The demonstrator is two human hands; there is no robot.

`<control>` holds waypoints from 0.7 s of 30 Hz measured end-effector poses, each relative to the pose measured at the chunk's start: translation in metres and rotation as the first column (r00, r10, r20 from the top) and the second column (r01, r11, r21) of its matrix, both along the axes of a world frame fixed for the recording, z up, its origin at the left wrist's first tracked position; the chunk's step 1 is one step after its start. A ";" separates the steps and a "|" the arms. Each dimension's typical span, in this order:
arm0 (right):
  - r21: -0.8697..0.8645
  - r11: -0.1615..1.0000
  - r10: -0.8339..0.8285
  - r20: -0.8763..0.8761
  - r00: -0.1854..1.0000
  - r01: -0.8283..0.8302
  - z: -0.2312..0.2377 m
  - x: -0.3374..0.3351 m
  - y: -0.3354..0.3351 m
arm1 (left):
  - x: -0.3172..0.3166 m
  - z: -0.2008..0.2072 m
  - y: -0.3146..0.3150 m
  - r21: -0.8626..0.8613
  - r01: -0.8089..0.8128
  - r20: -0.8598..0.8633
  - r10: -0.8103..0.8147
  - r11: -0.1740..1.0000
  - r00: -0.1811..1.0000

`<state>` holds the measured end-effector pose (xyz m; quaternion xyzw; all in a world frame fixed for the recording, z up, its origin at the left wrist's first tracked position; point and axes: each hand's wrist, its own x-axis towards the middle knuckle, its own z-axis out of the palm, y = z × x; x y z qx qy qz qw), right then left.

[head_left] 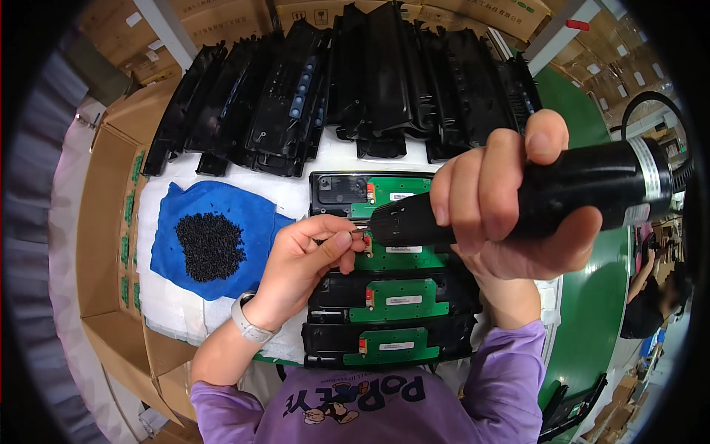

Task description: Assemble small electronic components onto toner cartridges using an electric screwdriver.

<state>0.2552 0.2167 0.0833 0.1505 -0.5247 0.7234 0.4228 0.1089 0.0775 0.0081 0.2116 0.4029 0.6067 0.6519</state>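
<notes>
My right hand [510, 192] is wrapped round a black electric screwdriver [592, 189], held level with its nose pointing left. The thin metal bit [360, 230] sticks out and meets the fingertips of my left hand [314, 248]. Those fingers are pinched together, with small dark screws partly showing between them. Below both hands lie several black plastic housings [325, 294] in a column, each bearing a green circuit board [399, 299] with a red connector and a white label. A heap of small black screws [210, 247] rests on a blue cloth [174, 214] to the left.
Long black plastic housings [373, 70] stand stacked along the far side of the white-covered table. At the left is an open cardboard box [111, 266] with green boards inside. A green surface [592, 296] runs along the right. The screwdriver's cable [651, 96] loops at the upper right.
</notes>
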 end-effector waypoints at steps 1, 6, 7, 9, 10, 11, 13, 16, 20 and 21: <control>0.027 1.000 -0.001 0.005 1.000 0.001 0.000 0.000 0.000 | 0.000 -0.001 0.000 0.023 -0.021 0.009 0.021 1.000 1.000; -0.012 1.000 -0.028 0.004 1.000 0.028 -0.001 -0.003 -0.009 | -0.003 -0.001 0.001 0.020 -0.007 -0.056 0.009 1.000 0.998; -0.044 0.998 -0.042 0.019 0.999 0.043 -0.001 -0.004 -0.011 | -0.003 -0.001 0.000 0.022 -0.008 -0.070 0.010 1.000 0.998; -0.075 0.992 -0.092 0.067 0.993 0.097 0.001 -0.006 -0.017 | -0.002 -0.002 -0.001 0.021 -0.017 -0.107 0.019 1.000 0.994; -0.103 0.983 -0.141 0.117 0.983 0.153 0.002 -0.007 -0.018 | -0.001 -0.003 -0.001 0.020 -0.024 -0.143 0.027 1.000 0.989; -0.082 0.982 -0.163 0.099 0.982 0.172 -0.001 -0.009 -0.018 | -0.001 -0.004 -0.002 0.021 -0.026 -0.144 0.029 0.999 0.989; -0.104 0.970 -0.205 0.120 0.971 0.218 0.000 -0.008 -0.018 | 0.001 -0.004 -0.001 0.046 -0.024 -0.208 0.033 0.999 0.978; -0.172 0.940 -0.275 0.134 0.952 0.296 0.001 -0.011 -0.021 | 0.003 -0.003 -0.002 0.055 -0.066 -0.178 0.074 0.996 0.981; -0.249 0.919 -0.296 0.074 0.952 0.305 -0.002 -0.011 -0.017 | -0.001 -0.003 -0.002 0.051 -0.077 -0.064 0.080 0.996 0.995; -0.262 0.920 -0.285 0.069 0.956 0.293 -0.001 -0.010 -0.015 | -0.002 -0.003 -0.002 0.061 -0.062 -0.060 0.065 0.996 0.996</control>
